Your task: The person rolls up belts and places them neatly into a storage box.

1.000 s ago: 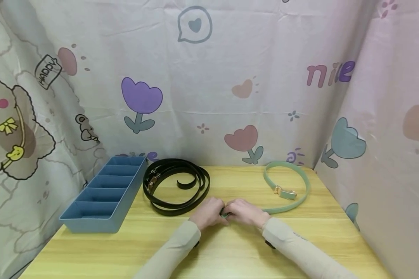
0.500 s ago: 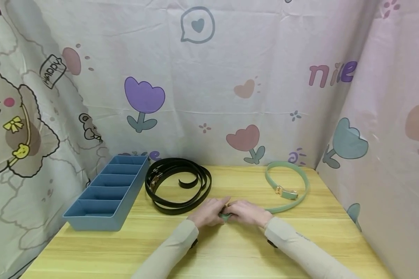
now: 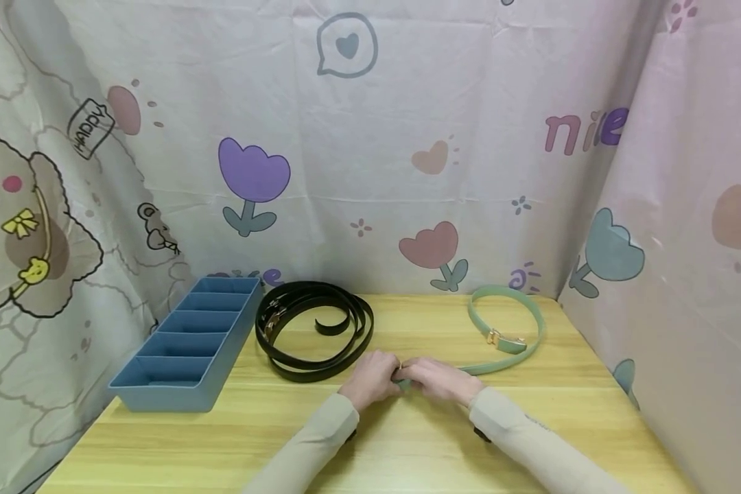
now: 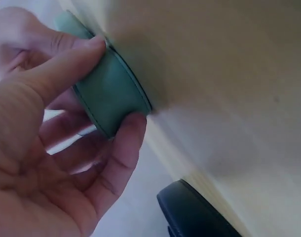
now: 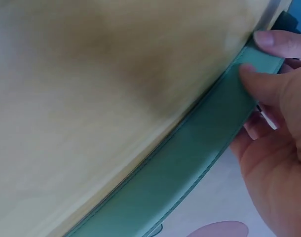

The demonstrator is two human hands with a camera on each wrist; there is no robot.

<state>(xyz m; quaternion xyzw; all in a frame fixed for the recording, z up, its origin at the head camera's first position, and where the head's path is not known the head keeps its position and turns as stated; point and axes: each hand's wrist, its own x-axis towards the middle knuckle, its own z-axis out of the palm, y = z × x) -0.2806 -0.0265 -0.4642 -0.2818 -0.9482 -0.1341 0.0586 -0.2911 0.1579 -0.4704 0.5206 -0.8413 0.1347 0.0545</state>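
Observation:
A light green belt (image 3: 494, 368) lies on the table, curving from my hands into a wide loop at the right. Its gold-trimmed buckle (image 3: 508, 343) sits inside that loop. My left hand (image 3: 373, 379) holds the belt's rolled end (image 4: 111, 89) between thumb and fingers, the strap standing on its edge in the left wrist view. Right beside it, my right hand (image 3: 438, 379) pinches the strap (image 5: 165, 158), thumb and fingertips on its face, while the rest trails away to the right. In the head view the fingers hide most of the roll.
Black belts (image 3: 315, 374) lie in a large loose coil just beyond and left of my hands. Further left stands a blue-grey box (image 3: 204, 391) divided into several compartments. A printed curtain (image 3: 346, 171) closes off the back and sides of the wooden table (image 3: 420, 453).
Both hands stay at the same place, their fingers shifting around the rolled end. The green belt's loop has narrowed slightly, its right side drawn a little to the left.

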